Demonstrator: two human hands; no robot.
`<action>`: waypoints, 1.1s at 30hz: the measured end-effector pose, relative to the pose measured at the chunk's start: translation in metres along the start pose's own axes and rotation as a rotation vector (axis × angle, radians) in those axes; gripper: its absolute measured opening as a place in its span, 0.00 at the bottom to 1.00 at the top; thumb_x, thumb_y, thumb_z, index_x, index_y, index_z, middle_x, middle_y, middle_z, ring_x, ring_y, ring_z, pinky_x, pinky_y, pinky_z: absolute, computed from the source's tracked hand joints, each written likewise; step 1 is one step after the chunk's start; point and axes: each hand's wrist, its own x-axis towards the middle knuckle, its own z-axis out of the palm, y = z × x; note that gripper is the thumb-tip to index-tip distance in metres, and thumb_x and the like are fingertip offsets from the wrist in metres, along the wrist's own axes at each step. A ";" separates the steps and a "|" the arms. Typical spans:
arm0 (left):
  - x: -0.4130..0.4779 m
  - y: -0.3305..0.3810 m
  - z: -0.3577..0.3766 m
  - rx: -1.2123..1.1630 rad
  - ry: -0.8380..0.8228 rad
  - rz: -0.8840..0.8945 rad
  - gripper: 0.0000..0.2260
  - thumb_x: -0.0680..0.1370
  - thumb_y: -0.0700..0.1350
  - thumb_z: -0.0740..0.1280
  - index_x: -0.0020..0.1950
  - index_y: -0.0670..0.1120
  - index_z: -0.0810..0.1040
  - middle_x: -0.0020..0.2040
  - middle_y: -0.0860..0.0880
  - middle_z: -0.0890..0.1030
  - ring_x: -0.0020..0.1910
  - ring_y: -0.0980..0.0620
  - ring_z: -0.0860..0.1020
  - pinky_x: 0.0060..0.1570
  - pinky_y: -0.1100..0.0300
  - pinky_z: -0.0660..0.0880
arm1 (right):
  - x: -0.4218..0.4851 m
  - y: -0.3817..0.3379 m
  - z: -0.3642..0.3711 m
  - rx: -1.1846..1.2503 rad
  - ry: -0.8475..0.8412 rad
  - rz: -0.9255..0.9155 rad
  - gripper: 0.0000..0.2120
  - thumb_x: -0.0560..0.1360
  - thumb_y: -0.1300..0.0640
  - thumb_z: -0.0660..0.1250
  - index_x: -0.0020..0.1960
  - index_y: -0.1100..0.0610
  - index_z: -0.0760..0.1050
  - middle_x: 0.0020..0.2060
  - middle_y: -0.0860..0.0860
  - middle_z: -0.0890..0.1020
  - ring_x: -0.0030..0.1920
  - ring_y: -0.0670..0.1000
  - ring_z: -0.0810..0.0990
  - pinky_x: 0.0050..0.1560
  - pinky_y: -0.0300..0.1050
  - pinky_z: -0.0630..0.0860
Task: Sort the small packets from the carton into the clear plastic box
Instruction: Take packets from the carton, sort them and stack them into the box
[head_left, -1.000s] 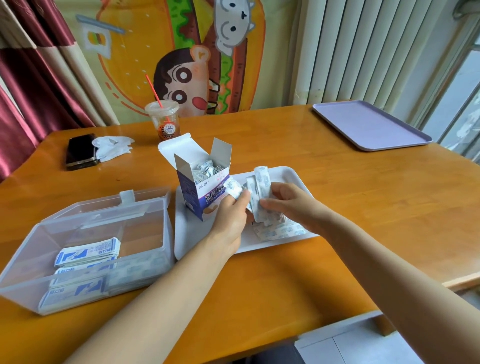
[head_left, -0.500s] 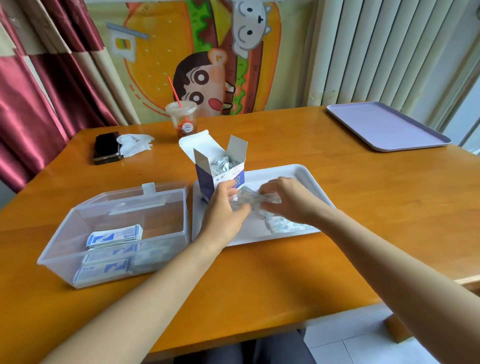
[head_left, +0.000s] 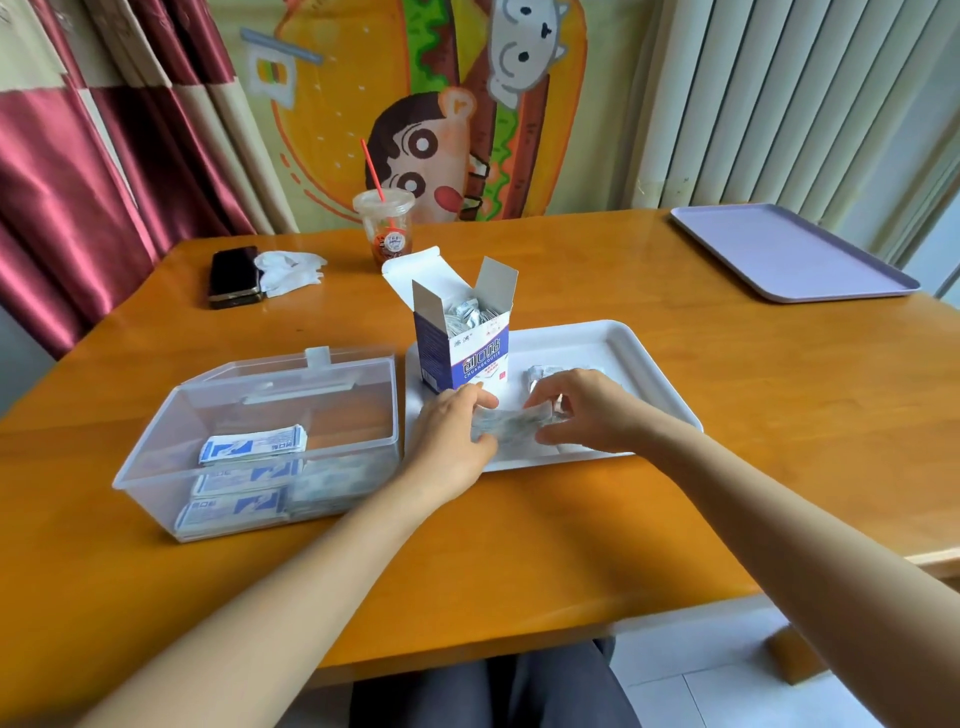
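Both hands are down on the white tray (head_left: 654, 358), working the same bundle of packets (head_left: 511, 427). The left hand (head_left: 454, 434) pinches the bundle's left end between thumb and fingers. The right hand (head_left: 589, 410) has curled fingers on the right end, so both are grasping it, though it's kinda blurry right there.

The carton (head_left: 462, 343) stands upright on the far-left part of the tray, flaps open, with more packets poking out the top. A few loose silvery packets (head_left: 545, 375) lie just beyond the right hand.

The clear plastic box (head_left: 161, 457) sits just left of the tray with its lid flipped back. There are stacked packets (head_left: 253, 445) in blue and white in its near-left part.

On the far side of the table (head_left: 727, 467) there's a phone (head_left: 234, 275), a crumpled tissue (head_left: 291, 270) and a drink cup (head_left: 384, 228) with a red straw. Way over on the right is a purple tray (head_left: 789, 254).
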 end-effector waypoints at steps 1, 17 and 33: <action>0.000 0.002 0.000 0.025 -0.013 0.009 0.15 0.77 0.38 0.64 0.63 0.49 0.73 0.67 0.49 0.72 0.64 0.50 0.70 0.54 0.58 0.70 | 0.000 -0.002 0.001 0.003 -0.001 -0.001 0.11 0.69 0.58 0.73 0.51 0.56 0.81 0.31 0.39 0.71 0.32 0.40 0.70 0.33 0.28 0.66; 0.012 0.004 0.000 -0.010 -0.059 0.001 0.17 0.76 0.35 0.62 0.63 0.48 0.71 0.63 0.45 0.71 0.65 0.46 0.68 0.61 0.53 0.69 | 0.008 -0.007 0.003 0.134 0.061 -0.021 0.07 0.73 0.60 0.69 0.51 0.59 0.81 0.32 0.38 0.74 0.31 0.39 0.74 0.32 0.27 0.67; 0.011 0.004 0.001 0.412 -0.048 0.080 0.11 0.79 0.39 0.59 0.62 0.42 0.68 0.65 0.42 0.68 0.62 0.44 0.65 0.57 0.54 0.68 | 0.010 -0.002 0.008 -0.016 -0.008 -0.089 0.11 0.72 0.53 0.72 0.53 0.54 0.80 0.44 0.48 0.70 0.38 0.41 0.70 0.39 0.34 0.65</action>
